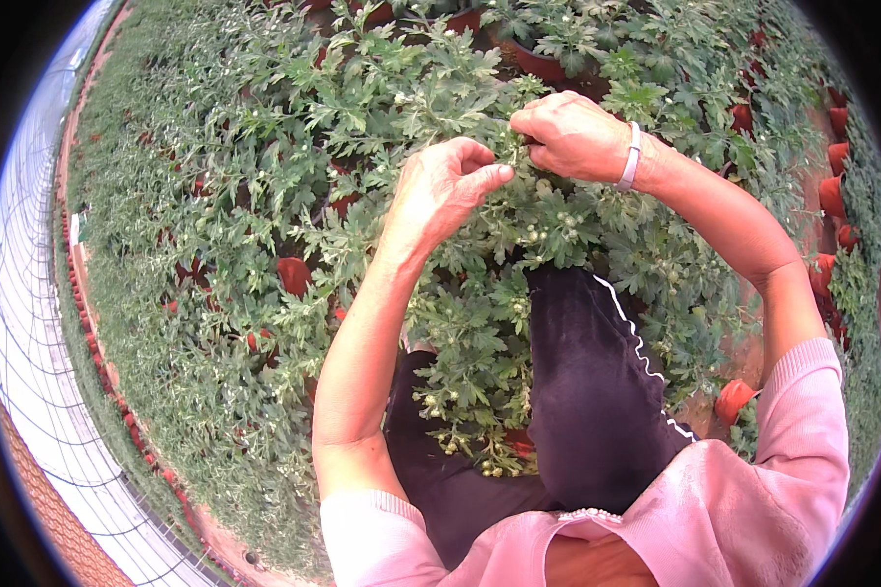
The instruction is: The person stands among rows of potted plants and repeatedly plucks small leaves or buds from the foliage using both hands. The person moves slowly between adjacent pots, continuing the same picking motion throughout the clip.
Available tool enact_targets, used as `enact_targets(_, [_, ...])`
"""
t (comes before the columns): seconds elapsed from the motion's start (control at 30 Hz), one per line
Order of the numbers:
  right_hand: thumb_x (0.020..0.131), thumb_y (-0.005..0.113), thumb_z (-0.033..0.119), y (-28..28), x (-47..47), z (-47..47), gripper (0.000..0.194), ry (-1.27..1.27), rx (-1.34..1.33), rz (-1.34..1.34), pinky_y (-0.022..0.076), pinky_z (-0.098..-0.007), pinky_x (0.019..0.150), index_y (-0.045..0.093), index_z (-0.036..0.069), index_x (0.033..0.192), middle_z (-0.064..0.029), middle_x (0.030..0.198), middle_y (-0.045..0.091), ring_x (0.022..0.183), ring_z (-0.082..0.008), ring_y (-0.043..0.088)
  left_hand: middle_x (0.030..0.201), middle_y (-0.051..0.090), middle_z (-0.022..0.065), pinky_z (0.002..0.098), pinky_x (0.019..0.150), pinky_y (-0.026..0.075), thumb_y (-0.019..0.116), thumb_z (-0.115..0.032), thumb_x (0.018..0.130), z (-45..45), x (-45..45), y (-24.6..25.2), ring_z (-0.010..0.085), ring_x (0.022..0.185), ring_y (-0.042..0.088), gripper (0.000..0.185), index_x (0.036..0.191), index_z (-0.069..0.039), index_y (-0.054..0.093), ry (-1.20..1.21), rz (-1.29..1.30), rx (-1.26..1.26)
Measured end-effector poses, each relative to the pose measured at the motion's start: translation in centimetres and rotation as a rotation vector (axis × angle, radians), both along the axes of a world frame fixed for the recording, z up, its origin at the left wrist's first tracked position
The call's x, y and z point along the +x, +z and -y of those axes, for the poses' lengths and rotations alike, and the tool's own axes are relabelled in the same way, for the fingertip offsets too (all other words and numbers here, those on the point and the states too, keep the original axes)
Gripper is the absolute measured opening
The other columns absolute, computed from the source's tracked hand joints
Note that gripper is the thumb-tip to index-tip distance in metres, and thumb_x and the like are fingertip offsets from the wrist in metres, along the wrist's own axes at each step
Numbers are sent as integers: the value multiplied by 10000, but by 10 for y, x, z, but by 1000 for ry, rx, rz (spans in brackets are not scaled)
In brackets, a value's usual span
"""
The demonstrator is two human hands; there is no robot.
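Observation:
Potted chrysanthemum plants [477,323] with lobed green leaves and small pale buds [562,224] surround me. My left hand [451,180] is at the upper middle, thumb and fingertips close to a thin bud stem [515,150]; whether they pinch it cannot be told. Just right of it, my right hand [576,136] has its fingers curled at the same shoot, with something small and dark between thumb and fingers that I cannot make out. A pale band [630,155] circles the right wrist. The two hands are a short gap apart.
Red-brown plastic pots [539,62] show among the leaves, with another orange-red pot [734,401] at lower right. My knee in dark trousers [595,381] is between the plants. Rows of pots and a bare soil path [752,352] lie right; a pale, gridded greenhouse wall [37,352] curves along the left.

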State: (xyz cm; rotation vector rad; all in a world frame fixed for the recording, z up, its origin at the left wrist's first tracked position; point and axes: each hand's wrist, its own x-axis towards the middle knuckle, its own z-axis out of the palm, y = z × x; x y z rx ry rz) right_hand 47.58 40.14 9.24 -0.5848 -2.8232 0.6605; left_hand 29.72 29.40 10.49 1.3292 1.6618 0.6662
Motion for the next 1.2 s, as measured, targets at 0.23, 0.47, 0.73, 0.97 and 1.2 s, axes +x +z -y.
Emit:
enact_targets(0.23, [701,609,138,-12,2,4,159,-39,-14,-113,469,-429,649,559,4,770,-176,682,587,700,-347,594,771,682,131,321,676,502,673,-297,758,-12,20,7,199,664,670,335,922,-5,674,18,-165,-24])
enact_targets(0.47, [761,601,146,-10,10,21,185,-375,-522,-197,508,-272,512,596,-27,825,-83,679,620,562,-137,641,766,664,68,235,533,510,684,-146,787,-9,24,4,119,610,636,210,925,8,648,97,-45,-133])
enact_targets(0.73, [780,567,92,3,18,15,218,-240,20,-353,501,-317,630,606,81,995,-73,744,612,710,-189,640,739,668,97,258,530,513,671,-242,810,-13,27,-3,134,592,645,288,910,26,647,147,26,-107])
enact_targets(0.97, [806,531,125,0,7,5,182,-33,338,-175,495,-415,641,594,135,976,-96,840,601,783,-300,618,743,654,42,238,526,511,610,-268,844,-20,27,-15,107,595,633,238,868,-33,639,138,-141,-48])
enact_targets(1.2, [774,547,105,-7,1,-4,91,-35,388,-93,483,-417,616,529,42,836,-124,764,567,717,-317,601,737,675,76,283,620,501,626,-253,786,-20,28,-22,134,574,651,257,923,-39,663,148,-444,208])
